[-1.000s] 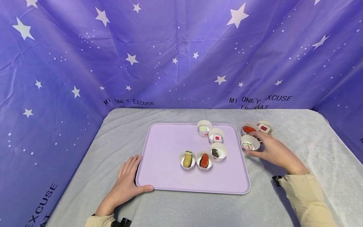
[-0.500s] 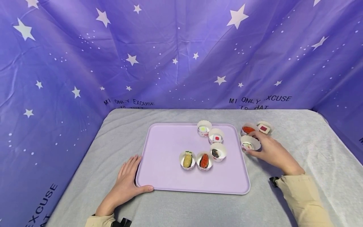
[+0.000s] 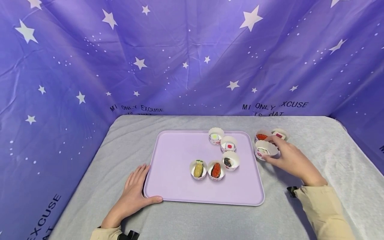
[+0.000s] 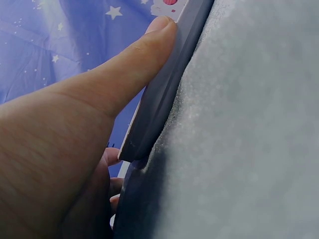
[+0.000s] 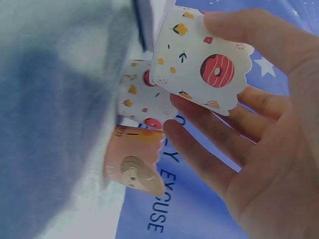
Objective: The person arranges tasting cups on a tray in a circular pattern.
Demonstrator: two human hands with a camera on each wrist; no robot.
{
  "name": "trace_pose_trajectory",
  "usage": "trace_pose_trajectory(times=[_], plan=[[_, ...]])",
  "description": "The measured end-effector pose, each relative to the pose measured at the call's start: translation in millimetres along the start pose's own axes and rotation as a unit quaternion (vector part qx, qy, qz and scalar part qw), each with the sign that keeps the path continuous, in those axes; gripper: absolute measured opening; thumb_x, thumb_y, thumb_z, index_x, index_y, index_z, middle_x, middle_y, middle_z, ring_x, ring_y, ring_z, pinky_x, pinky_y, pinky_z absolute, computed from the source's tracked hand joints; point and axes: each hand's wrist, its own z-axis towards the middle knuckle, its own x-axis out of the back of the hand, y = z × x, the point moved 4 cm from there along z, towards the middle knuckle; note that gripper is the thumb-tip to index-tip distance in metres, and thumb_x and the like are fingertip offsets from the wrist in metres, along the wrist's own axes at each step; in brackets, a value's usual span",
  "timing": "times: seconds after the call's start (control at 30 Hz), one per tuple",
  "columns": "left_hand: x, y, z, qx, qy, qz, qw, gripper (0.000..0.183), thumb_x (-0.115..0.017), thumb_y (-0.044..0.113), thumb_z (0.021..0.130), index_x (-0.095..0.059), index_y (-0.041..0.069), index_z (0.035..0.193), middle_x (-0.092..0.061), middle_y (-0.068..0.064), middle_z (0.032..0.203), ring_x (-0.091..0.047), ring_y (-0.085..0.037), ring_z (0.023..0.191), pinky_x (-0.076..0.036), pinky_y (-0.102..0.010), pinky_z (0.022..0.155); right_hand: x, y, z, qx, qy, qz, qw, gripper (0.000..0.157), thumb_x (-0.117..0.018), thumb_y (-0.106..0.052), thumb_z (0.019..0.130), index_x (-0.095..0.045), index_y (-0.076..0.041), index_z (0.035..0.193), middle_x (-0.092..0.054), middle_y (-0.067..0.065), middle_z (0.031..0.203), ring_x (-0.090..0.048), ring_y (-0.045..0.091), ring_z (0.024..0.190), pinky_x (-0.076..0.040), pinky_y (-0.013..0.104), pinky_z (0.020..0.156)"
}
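My right hand (image 3: 289, 159) grips a white paper baking cup (image 5: 202, 59) between thumb and fingers, just right of the lilac tray (image 3: 174, 146). Donuts and flowers are printed on the cup's outside, and a pale sushi piece (image 3: 262, 151) lies inside. In the right wrist view this cup hangs slightly above the table, in front of another printed cup (image 5: 142, 97) and a pink cup (image 5: 132, 159). At the tray's near left corner my left hand (image 3: 133, 193) rests with straight fingers along the side; its thumb (image 4: 134, 59) touches the near rim.
Several paper cups with sushi pieces stand on the tray's right half, among them a yellow-topped one (image 3: 198, 169) and a red-topped one (image 3: 216, 170). Behind my right hand are a red-topped piece (image 3: 261, 137) and a white-and-maroon piece (image 3: 279, 134) in cups. A purple star curtain (image 3: 186, 80) surrounds the table.
The cup in my right hand has risen slightly off the table. My left hand and the tray have stayed put.
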Motion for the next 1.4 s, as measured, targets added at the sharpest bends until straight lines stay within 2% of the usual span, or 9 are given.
trace_pose_trajectory(times=[0.1, 0.33, 0.6, 0.8, 1.0, 1.23, 1.4], plan=[[0.2, -0.6, -1.2, 0.0, 0.001, 0.0, 1.0, 0.119, -0.081, 0.062, 0.068, -0.026, 0.006, 0.156, -0.025, -0.023, 0.16, -0.017, -0.042, 0.148, -0.01, -0.062, 0.117, 2.9, -5.5, 0.7, -0.001, 0.005, 0.006, 1.0, 0.062, -0.078, -0.027, 0.086, -0.05, -0.013, 0.139, -0.066, 0.014, 0.121, -0.069, 0.036, 0.097, -0.051, 0.059, 0.083], [0.0, -0.5, -0.3, -0.003, 0.004, 0.004, 1.0, 0.119, -0.081, 0.063, 0.068, -0.026, 0.007, 0.156, -0.026, -0.022, 0.16, -0.018, -0.041, 0.148, -0.011, -0.062, 0.116, 6.8, -18.9, 6.9, 0.014, 0.025, 0.006, 1.0, 0.06, -0.078, -0.032, 0.086, -0.052, -0.02, 0.139, -0.062, 0.004, 0.133, -0.062, 0.033, 0.113, -0.05, 0.057, 0.088], [-0.5, -0.1, 0.2, -0.002, 0.004, 0.003, 1.0, 0.119, -0.081, 0.063, 0.068, -0.026, 0.006, 0.156, -0.026, -0.023, 0.16, -0.018, -0.042, 0.148, -0.011, -0.062, 0.117, 4.7, -30.3, 13.0, 0.038, 0.025, -0.004, 0.999, 0.055, -0.078, -0.028, 0.087, -0.055, -0.005, 0.131, -0.062, 0.014, 0.128, -0.06, 0.036, 0.115, -0.048, 0.057, 0.092], [0.0, 0.4, -0.1, 0.0, 0.004, 0.001, 1.0, 0.118, -0.081, 0.062, 0.068, -0.027, 0.005, 0.156, -0.026, -0.023, 0.159, -0.018, -0.042, 0.148, -0.01, -0.062, 0.117, 0.0, -42.3, 20.2, 0.056, 0.025, -0.003, 0.998, 0.05, -0.079, -0.023, 0.085, -0.057, -0.004, 0.125, -0.064, 0.013, 0.122, -0.064, 0.032, 0.105, -0.053, 0.053, 0.086], [0.6, 1.2, -0.1, 0.004, 0.0, 0.0, 1.0, 0.118, -0.081, 0.063, 0.068, -0.027, 0.005, 0.156, -0.026, -0.023, 0.16, -0.017, -0.042, 0.148, -0.01, -0.062, 0.117, -3.5, -55.1, 28.0, 0.053, 0.017, -0.01, 0.998, 0.054, -0.078, -0.027, 0.086, -0.056, -0.002, 0.129, -0.062, 0.018, 0.128, -0.06, 0.038, 0.115, -0.049, 0.057, 0.094], [0.3, 0.4, 0.2, 0.003, 0.0, -0.002, 1.0, 0.118, -0.082, 0.062, 0.068, -0.027, 0.005, 0.156, -0.026, -0.024, 0.159, -0.017, -0.042, 0.148, -0.009, -0.063, 0.117, -8.1, -67.8, 36.6, 0.077, 0.026, -0.017, 0.997, 0.054, -0.08, -0.027, 0.083, -0.059, -0.005, 0.128, -0.066, 0.014, 0.124, -0.064, 0.036, 0.107, -0.052, 0.054, 0.088], [-0.2, -0.9, 0.1, 0.005, -0.003, -0.005, 1.0, 0.118, -0.081, 0.062, 0.068, -0.026, 0.006, 0.157, -0.025, -0.023, 0.16, -0.016, -0.042, 0.149, -0.009, -0.063, 0.117, -11.7, -77.1, 41.5, 0.078, 0.016, 0.001, 0.997, 0.054, -0.08, -0.027, 0.084, -0.058, -0.005, 0.128, -0.066, 0.013, 0.126, -0.062, 0.037, 0.116, -0.049, 0.055, 0.098]])
